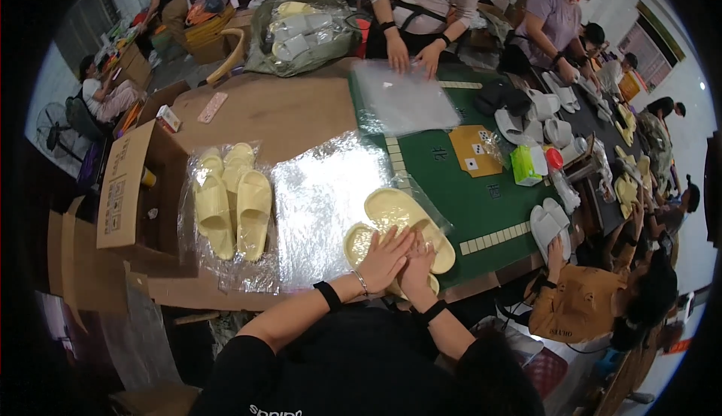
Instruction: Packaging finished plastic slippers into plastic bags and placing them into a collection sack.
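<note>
A pair of pale yellow slippers [400, 207] lies in front of me, with clear plastic film around its far right edge. Stretched over the slippers, my left hand [380, 262] has its fingers reaching toward the right one. My right hand [418, 267] is closed on a yellow slipper, its fingers bent and partly covered by the left. A stack of shiny clear plastic bags [320, 190] lies flat just left of my hands. Farther left, more yellow slippers [216, 213] rest in clear plastic bags.
An open cardboard box [124, 190] stands at the left. Across the table, a person's hands rest on a stack of clear bags [410, 100]. White slippers [549, 224], a green tissue pack [528, 165] and a red-lidded jar [554, 159] are at right. A large sack [263, 51] stands behind.
</note>
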Demonstrator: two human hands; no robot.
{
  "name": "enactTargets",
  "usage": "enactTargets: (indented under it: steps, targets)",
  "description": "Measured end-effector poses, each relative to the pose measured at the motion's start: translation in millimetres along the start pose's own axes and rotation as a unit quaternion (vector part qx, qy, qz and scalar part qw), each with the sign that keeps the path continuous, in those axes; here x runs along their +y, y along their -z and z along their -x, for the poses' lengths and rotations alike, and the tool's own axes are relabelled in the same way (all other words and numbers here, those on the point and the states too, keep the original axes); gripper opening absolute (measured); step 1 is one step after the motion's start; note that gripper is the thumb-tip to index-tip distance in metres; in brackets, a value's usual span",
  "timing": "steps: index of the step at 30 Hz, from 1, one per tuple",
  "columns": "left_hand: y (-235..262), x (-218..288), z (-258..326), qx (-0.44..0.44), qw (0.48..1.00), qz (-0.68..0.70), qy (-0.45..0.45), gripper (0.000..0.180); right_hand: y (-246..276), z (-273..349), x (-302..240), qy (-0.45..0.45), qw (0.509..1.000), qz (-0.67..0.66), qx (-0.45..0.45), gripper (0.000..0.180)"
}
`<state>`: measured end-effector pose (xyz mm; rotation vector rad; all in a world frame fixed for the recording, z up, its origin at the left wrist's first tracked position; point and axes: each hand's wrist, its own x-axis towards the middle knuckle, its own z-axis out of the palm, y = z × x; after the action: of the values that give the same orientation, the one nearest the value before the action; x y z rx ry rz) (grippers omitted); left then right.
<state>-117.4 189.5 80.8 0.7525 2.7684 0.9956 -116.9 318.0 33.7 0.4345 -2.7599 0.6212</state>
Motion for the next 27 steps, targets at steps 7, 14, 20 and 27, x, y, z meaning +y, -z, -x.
enactTargets:
  steps: [7, 14, 20, 27]
  targets:
    - [-4, 13, 4, 0.055, 0.997, 0.008, -0.054, 0.049, -45, -78, -37, -0.002, 1.0, 0.009, -0.025, 0.036]
    - [11, 47, 22, -0.035, 0.996, 0.067, -0.046, 0.05, -73, -106, -42, -0.025, 0.998, 0.04, -0.042, 0.037]
    - [24, 38, 28, 0.031, 0.986, 0.153, -0.053, 0.05, -97, -111, -51, -0.03, 0.996, 0.058, -0.063, 0.038]
    - [33, -27, 38, 0.161, 0.98, 0.108, 0.034, 0.054, -105, -57, -25, 0.2, 0.969, 0.1, -0.106, 0.051]
